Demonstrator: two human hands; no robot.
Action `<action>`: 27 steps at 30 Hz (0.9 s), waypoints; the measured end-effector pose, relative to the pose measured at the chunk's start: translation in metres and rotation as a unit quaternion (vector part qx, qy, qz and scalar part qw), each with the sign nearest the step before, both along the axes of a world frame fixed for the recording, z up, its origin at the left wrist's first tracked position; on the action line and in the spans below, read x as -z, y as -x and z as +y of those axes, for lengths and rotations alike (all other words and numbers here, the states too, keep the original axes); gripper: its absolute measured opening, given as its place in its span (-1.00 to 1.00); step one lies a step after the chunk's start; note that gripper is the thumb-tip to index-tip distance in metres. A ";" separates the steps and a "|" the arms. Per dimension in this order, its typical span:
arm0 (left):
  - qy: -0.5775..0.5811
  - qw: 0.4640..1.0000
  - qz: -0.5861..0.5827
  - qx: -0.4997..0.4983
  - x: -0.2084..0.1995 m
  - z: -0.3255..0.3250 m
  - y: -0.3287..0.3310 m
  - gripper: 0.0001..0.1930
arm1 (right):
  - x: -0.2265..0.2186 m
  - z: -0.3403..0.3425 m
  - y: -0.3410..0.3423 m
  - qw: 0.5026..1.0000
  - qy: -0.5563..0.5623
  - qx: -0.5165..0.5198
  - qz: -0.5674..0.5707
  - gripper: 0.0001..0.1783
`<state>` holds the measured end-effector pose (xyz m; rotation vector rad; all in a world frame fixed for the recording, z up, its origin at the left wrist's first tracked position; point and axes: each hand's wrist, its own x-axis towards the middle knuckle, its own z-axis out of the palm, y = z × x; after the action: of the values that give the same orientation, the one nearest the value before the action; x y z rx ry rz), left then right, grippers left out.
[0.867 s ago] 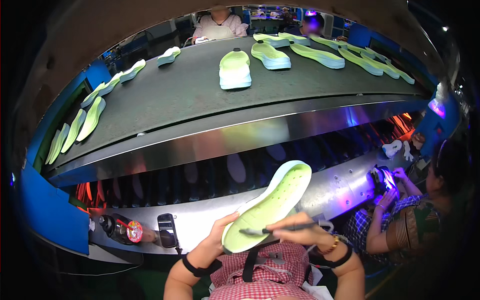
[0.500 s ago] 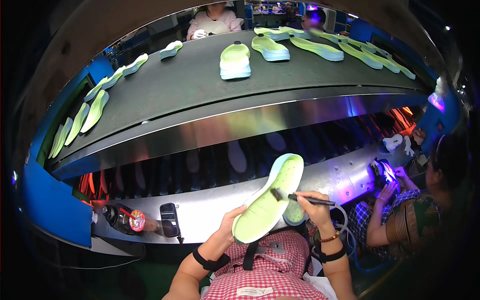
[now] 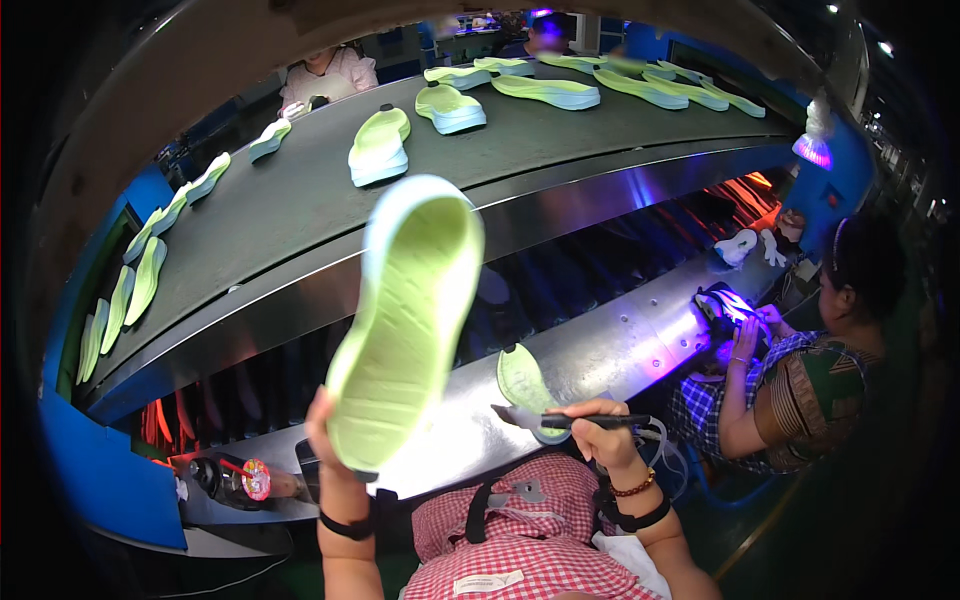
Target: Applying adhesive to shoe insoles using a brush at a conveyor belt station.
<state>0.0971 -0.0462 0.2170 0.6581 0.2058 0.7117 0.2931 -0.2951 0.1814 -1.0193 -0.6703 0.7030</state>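
Observation:
My left hand (image 3: 325,435) grips a green shoe sole (image 3: 405,320) with a pale blue and white edge near its lower end. The sole stands raised and tilted in front of the belt, its inner face toward me. In my right hand (image 3: 605,440) is a brush (image 3: 520,416) with a black handle, its dark bristles pointing left and apart from the raised sole. Under the brush, a second green sole (image 3: 521,376) lies on the metal bench (image 3: 610,350).
Beyond the bench runs a dark conveyor belt (image 3: 270,235) carrying several green soles. A drink cup (image 3: 257,480) with a red straw stands at the bench's left, beside a partly hidden phone (image 3: 307,464). At right a co-worker (image 3: 840,350) handles something under purple light, near white gloves (image 3: 737,248).
My left hand has lifted the sole up and left, toward the belt. The brush has come off the sole. My view has turned, baring more of the sole on the bench.

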 end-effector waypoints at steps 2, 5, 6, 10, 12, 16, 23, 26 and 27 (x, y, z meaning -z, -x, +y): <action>-0.039 0.995 -0.085 -0.030 -0.037 0.034 -0.012 -0.44 | 0.008 0.001 -0.003 1.000 0.019 -0.001 0.014 -0.83; -0.051 0.963 -0.260 0.047 -0.080 0.092 -0.046 -0.39 | 0.020 0.008 -0.004 0.998 0.013 -0.002 0.069 -0.81; 0.064 0.961 -0.264 -0.049 -0.089 0.103 -0.056 -0.36 | 0.023 0.008 -0.004 0.998 0.015 -0.007 0.066 -0.81; 0.127 0.960 -0.204 -0.141 -0.104 0.100 -0.098 -0.29 | 0.036 0.007 -0.009 0.993 0.053 0.037 0.095 -0.81; -0.024 0.995 -0.057 -0.080 -0.114 0.091 -0.115 -0.35 | 0.044 0.004 -0.016 0.992 0.047 0.048 0.103 -0.81; -0.419 0.883 0.180 -0.109 -0.143 0.098 -0.139 -0.43 | 0.059 0.005 -0.029 0.990 0.102 0.022 0.097 -0.80; -0.717 0.489 0.491 -0.076 -0.156 0.164 -0.203 -0.24 | 0.080 0.026 -0.037 0.985 0.112 -0.015 0.131 -0.77; -0.752 0.423 0.506 -0.009 -0.157 0.183 -0.234 -0.17 | 0.092 0.029 -0.040 0.979 0.126 -0.019 0.158 -0.77; -0.733 0.423 0.532 0.018 -0.161 0.188 -0.247 -0.14 | 0.096 0.030 -0.041 0.977 0.117 -0.018 0.177 -0.77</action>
<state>0.3441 0.1421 0.3779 2.8532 0.7514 0.0973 0.3337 -0.2653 0.0852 -1.0624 -0.3004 0.9839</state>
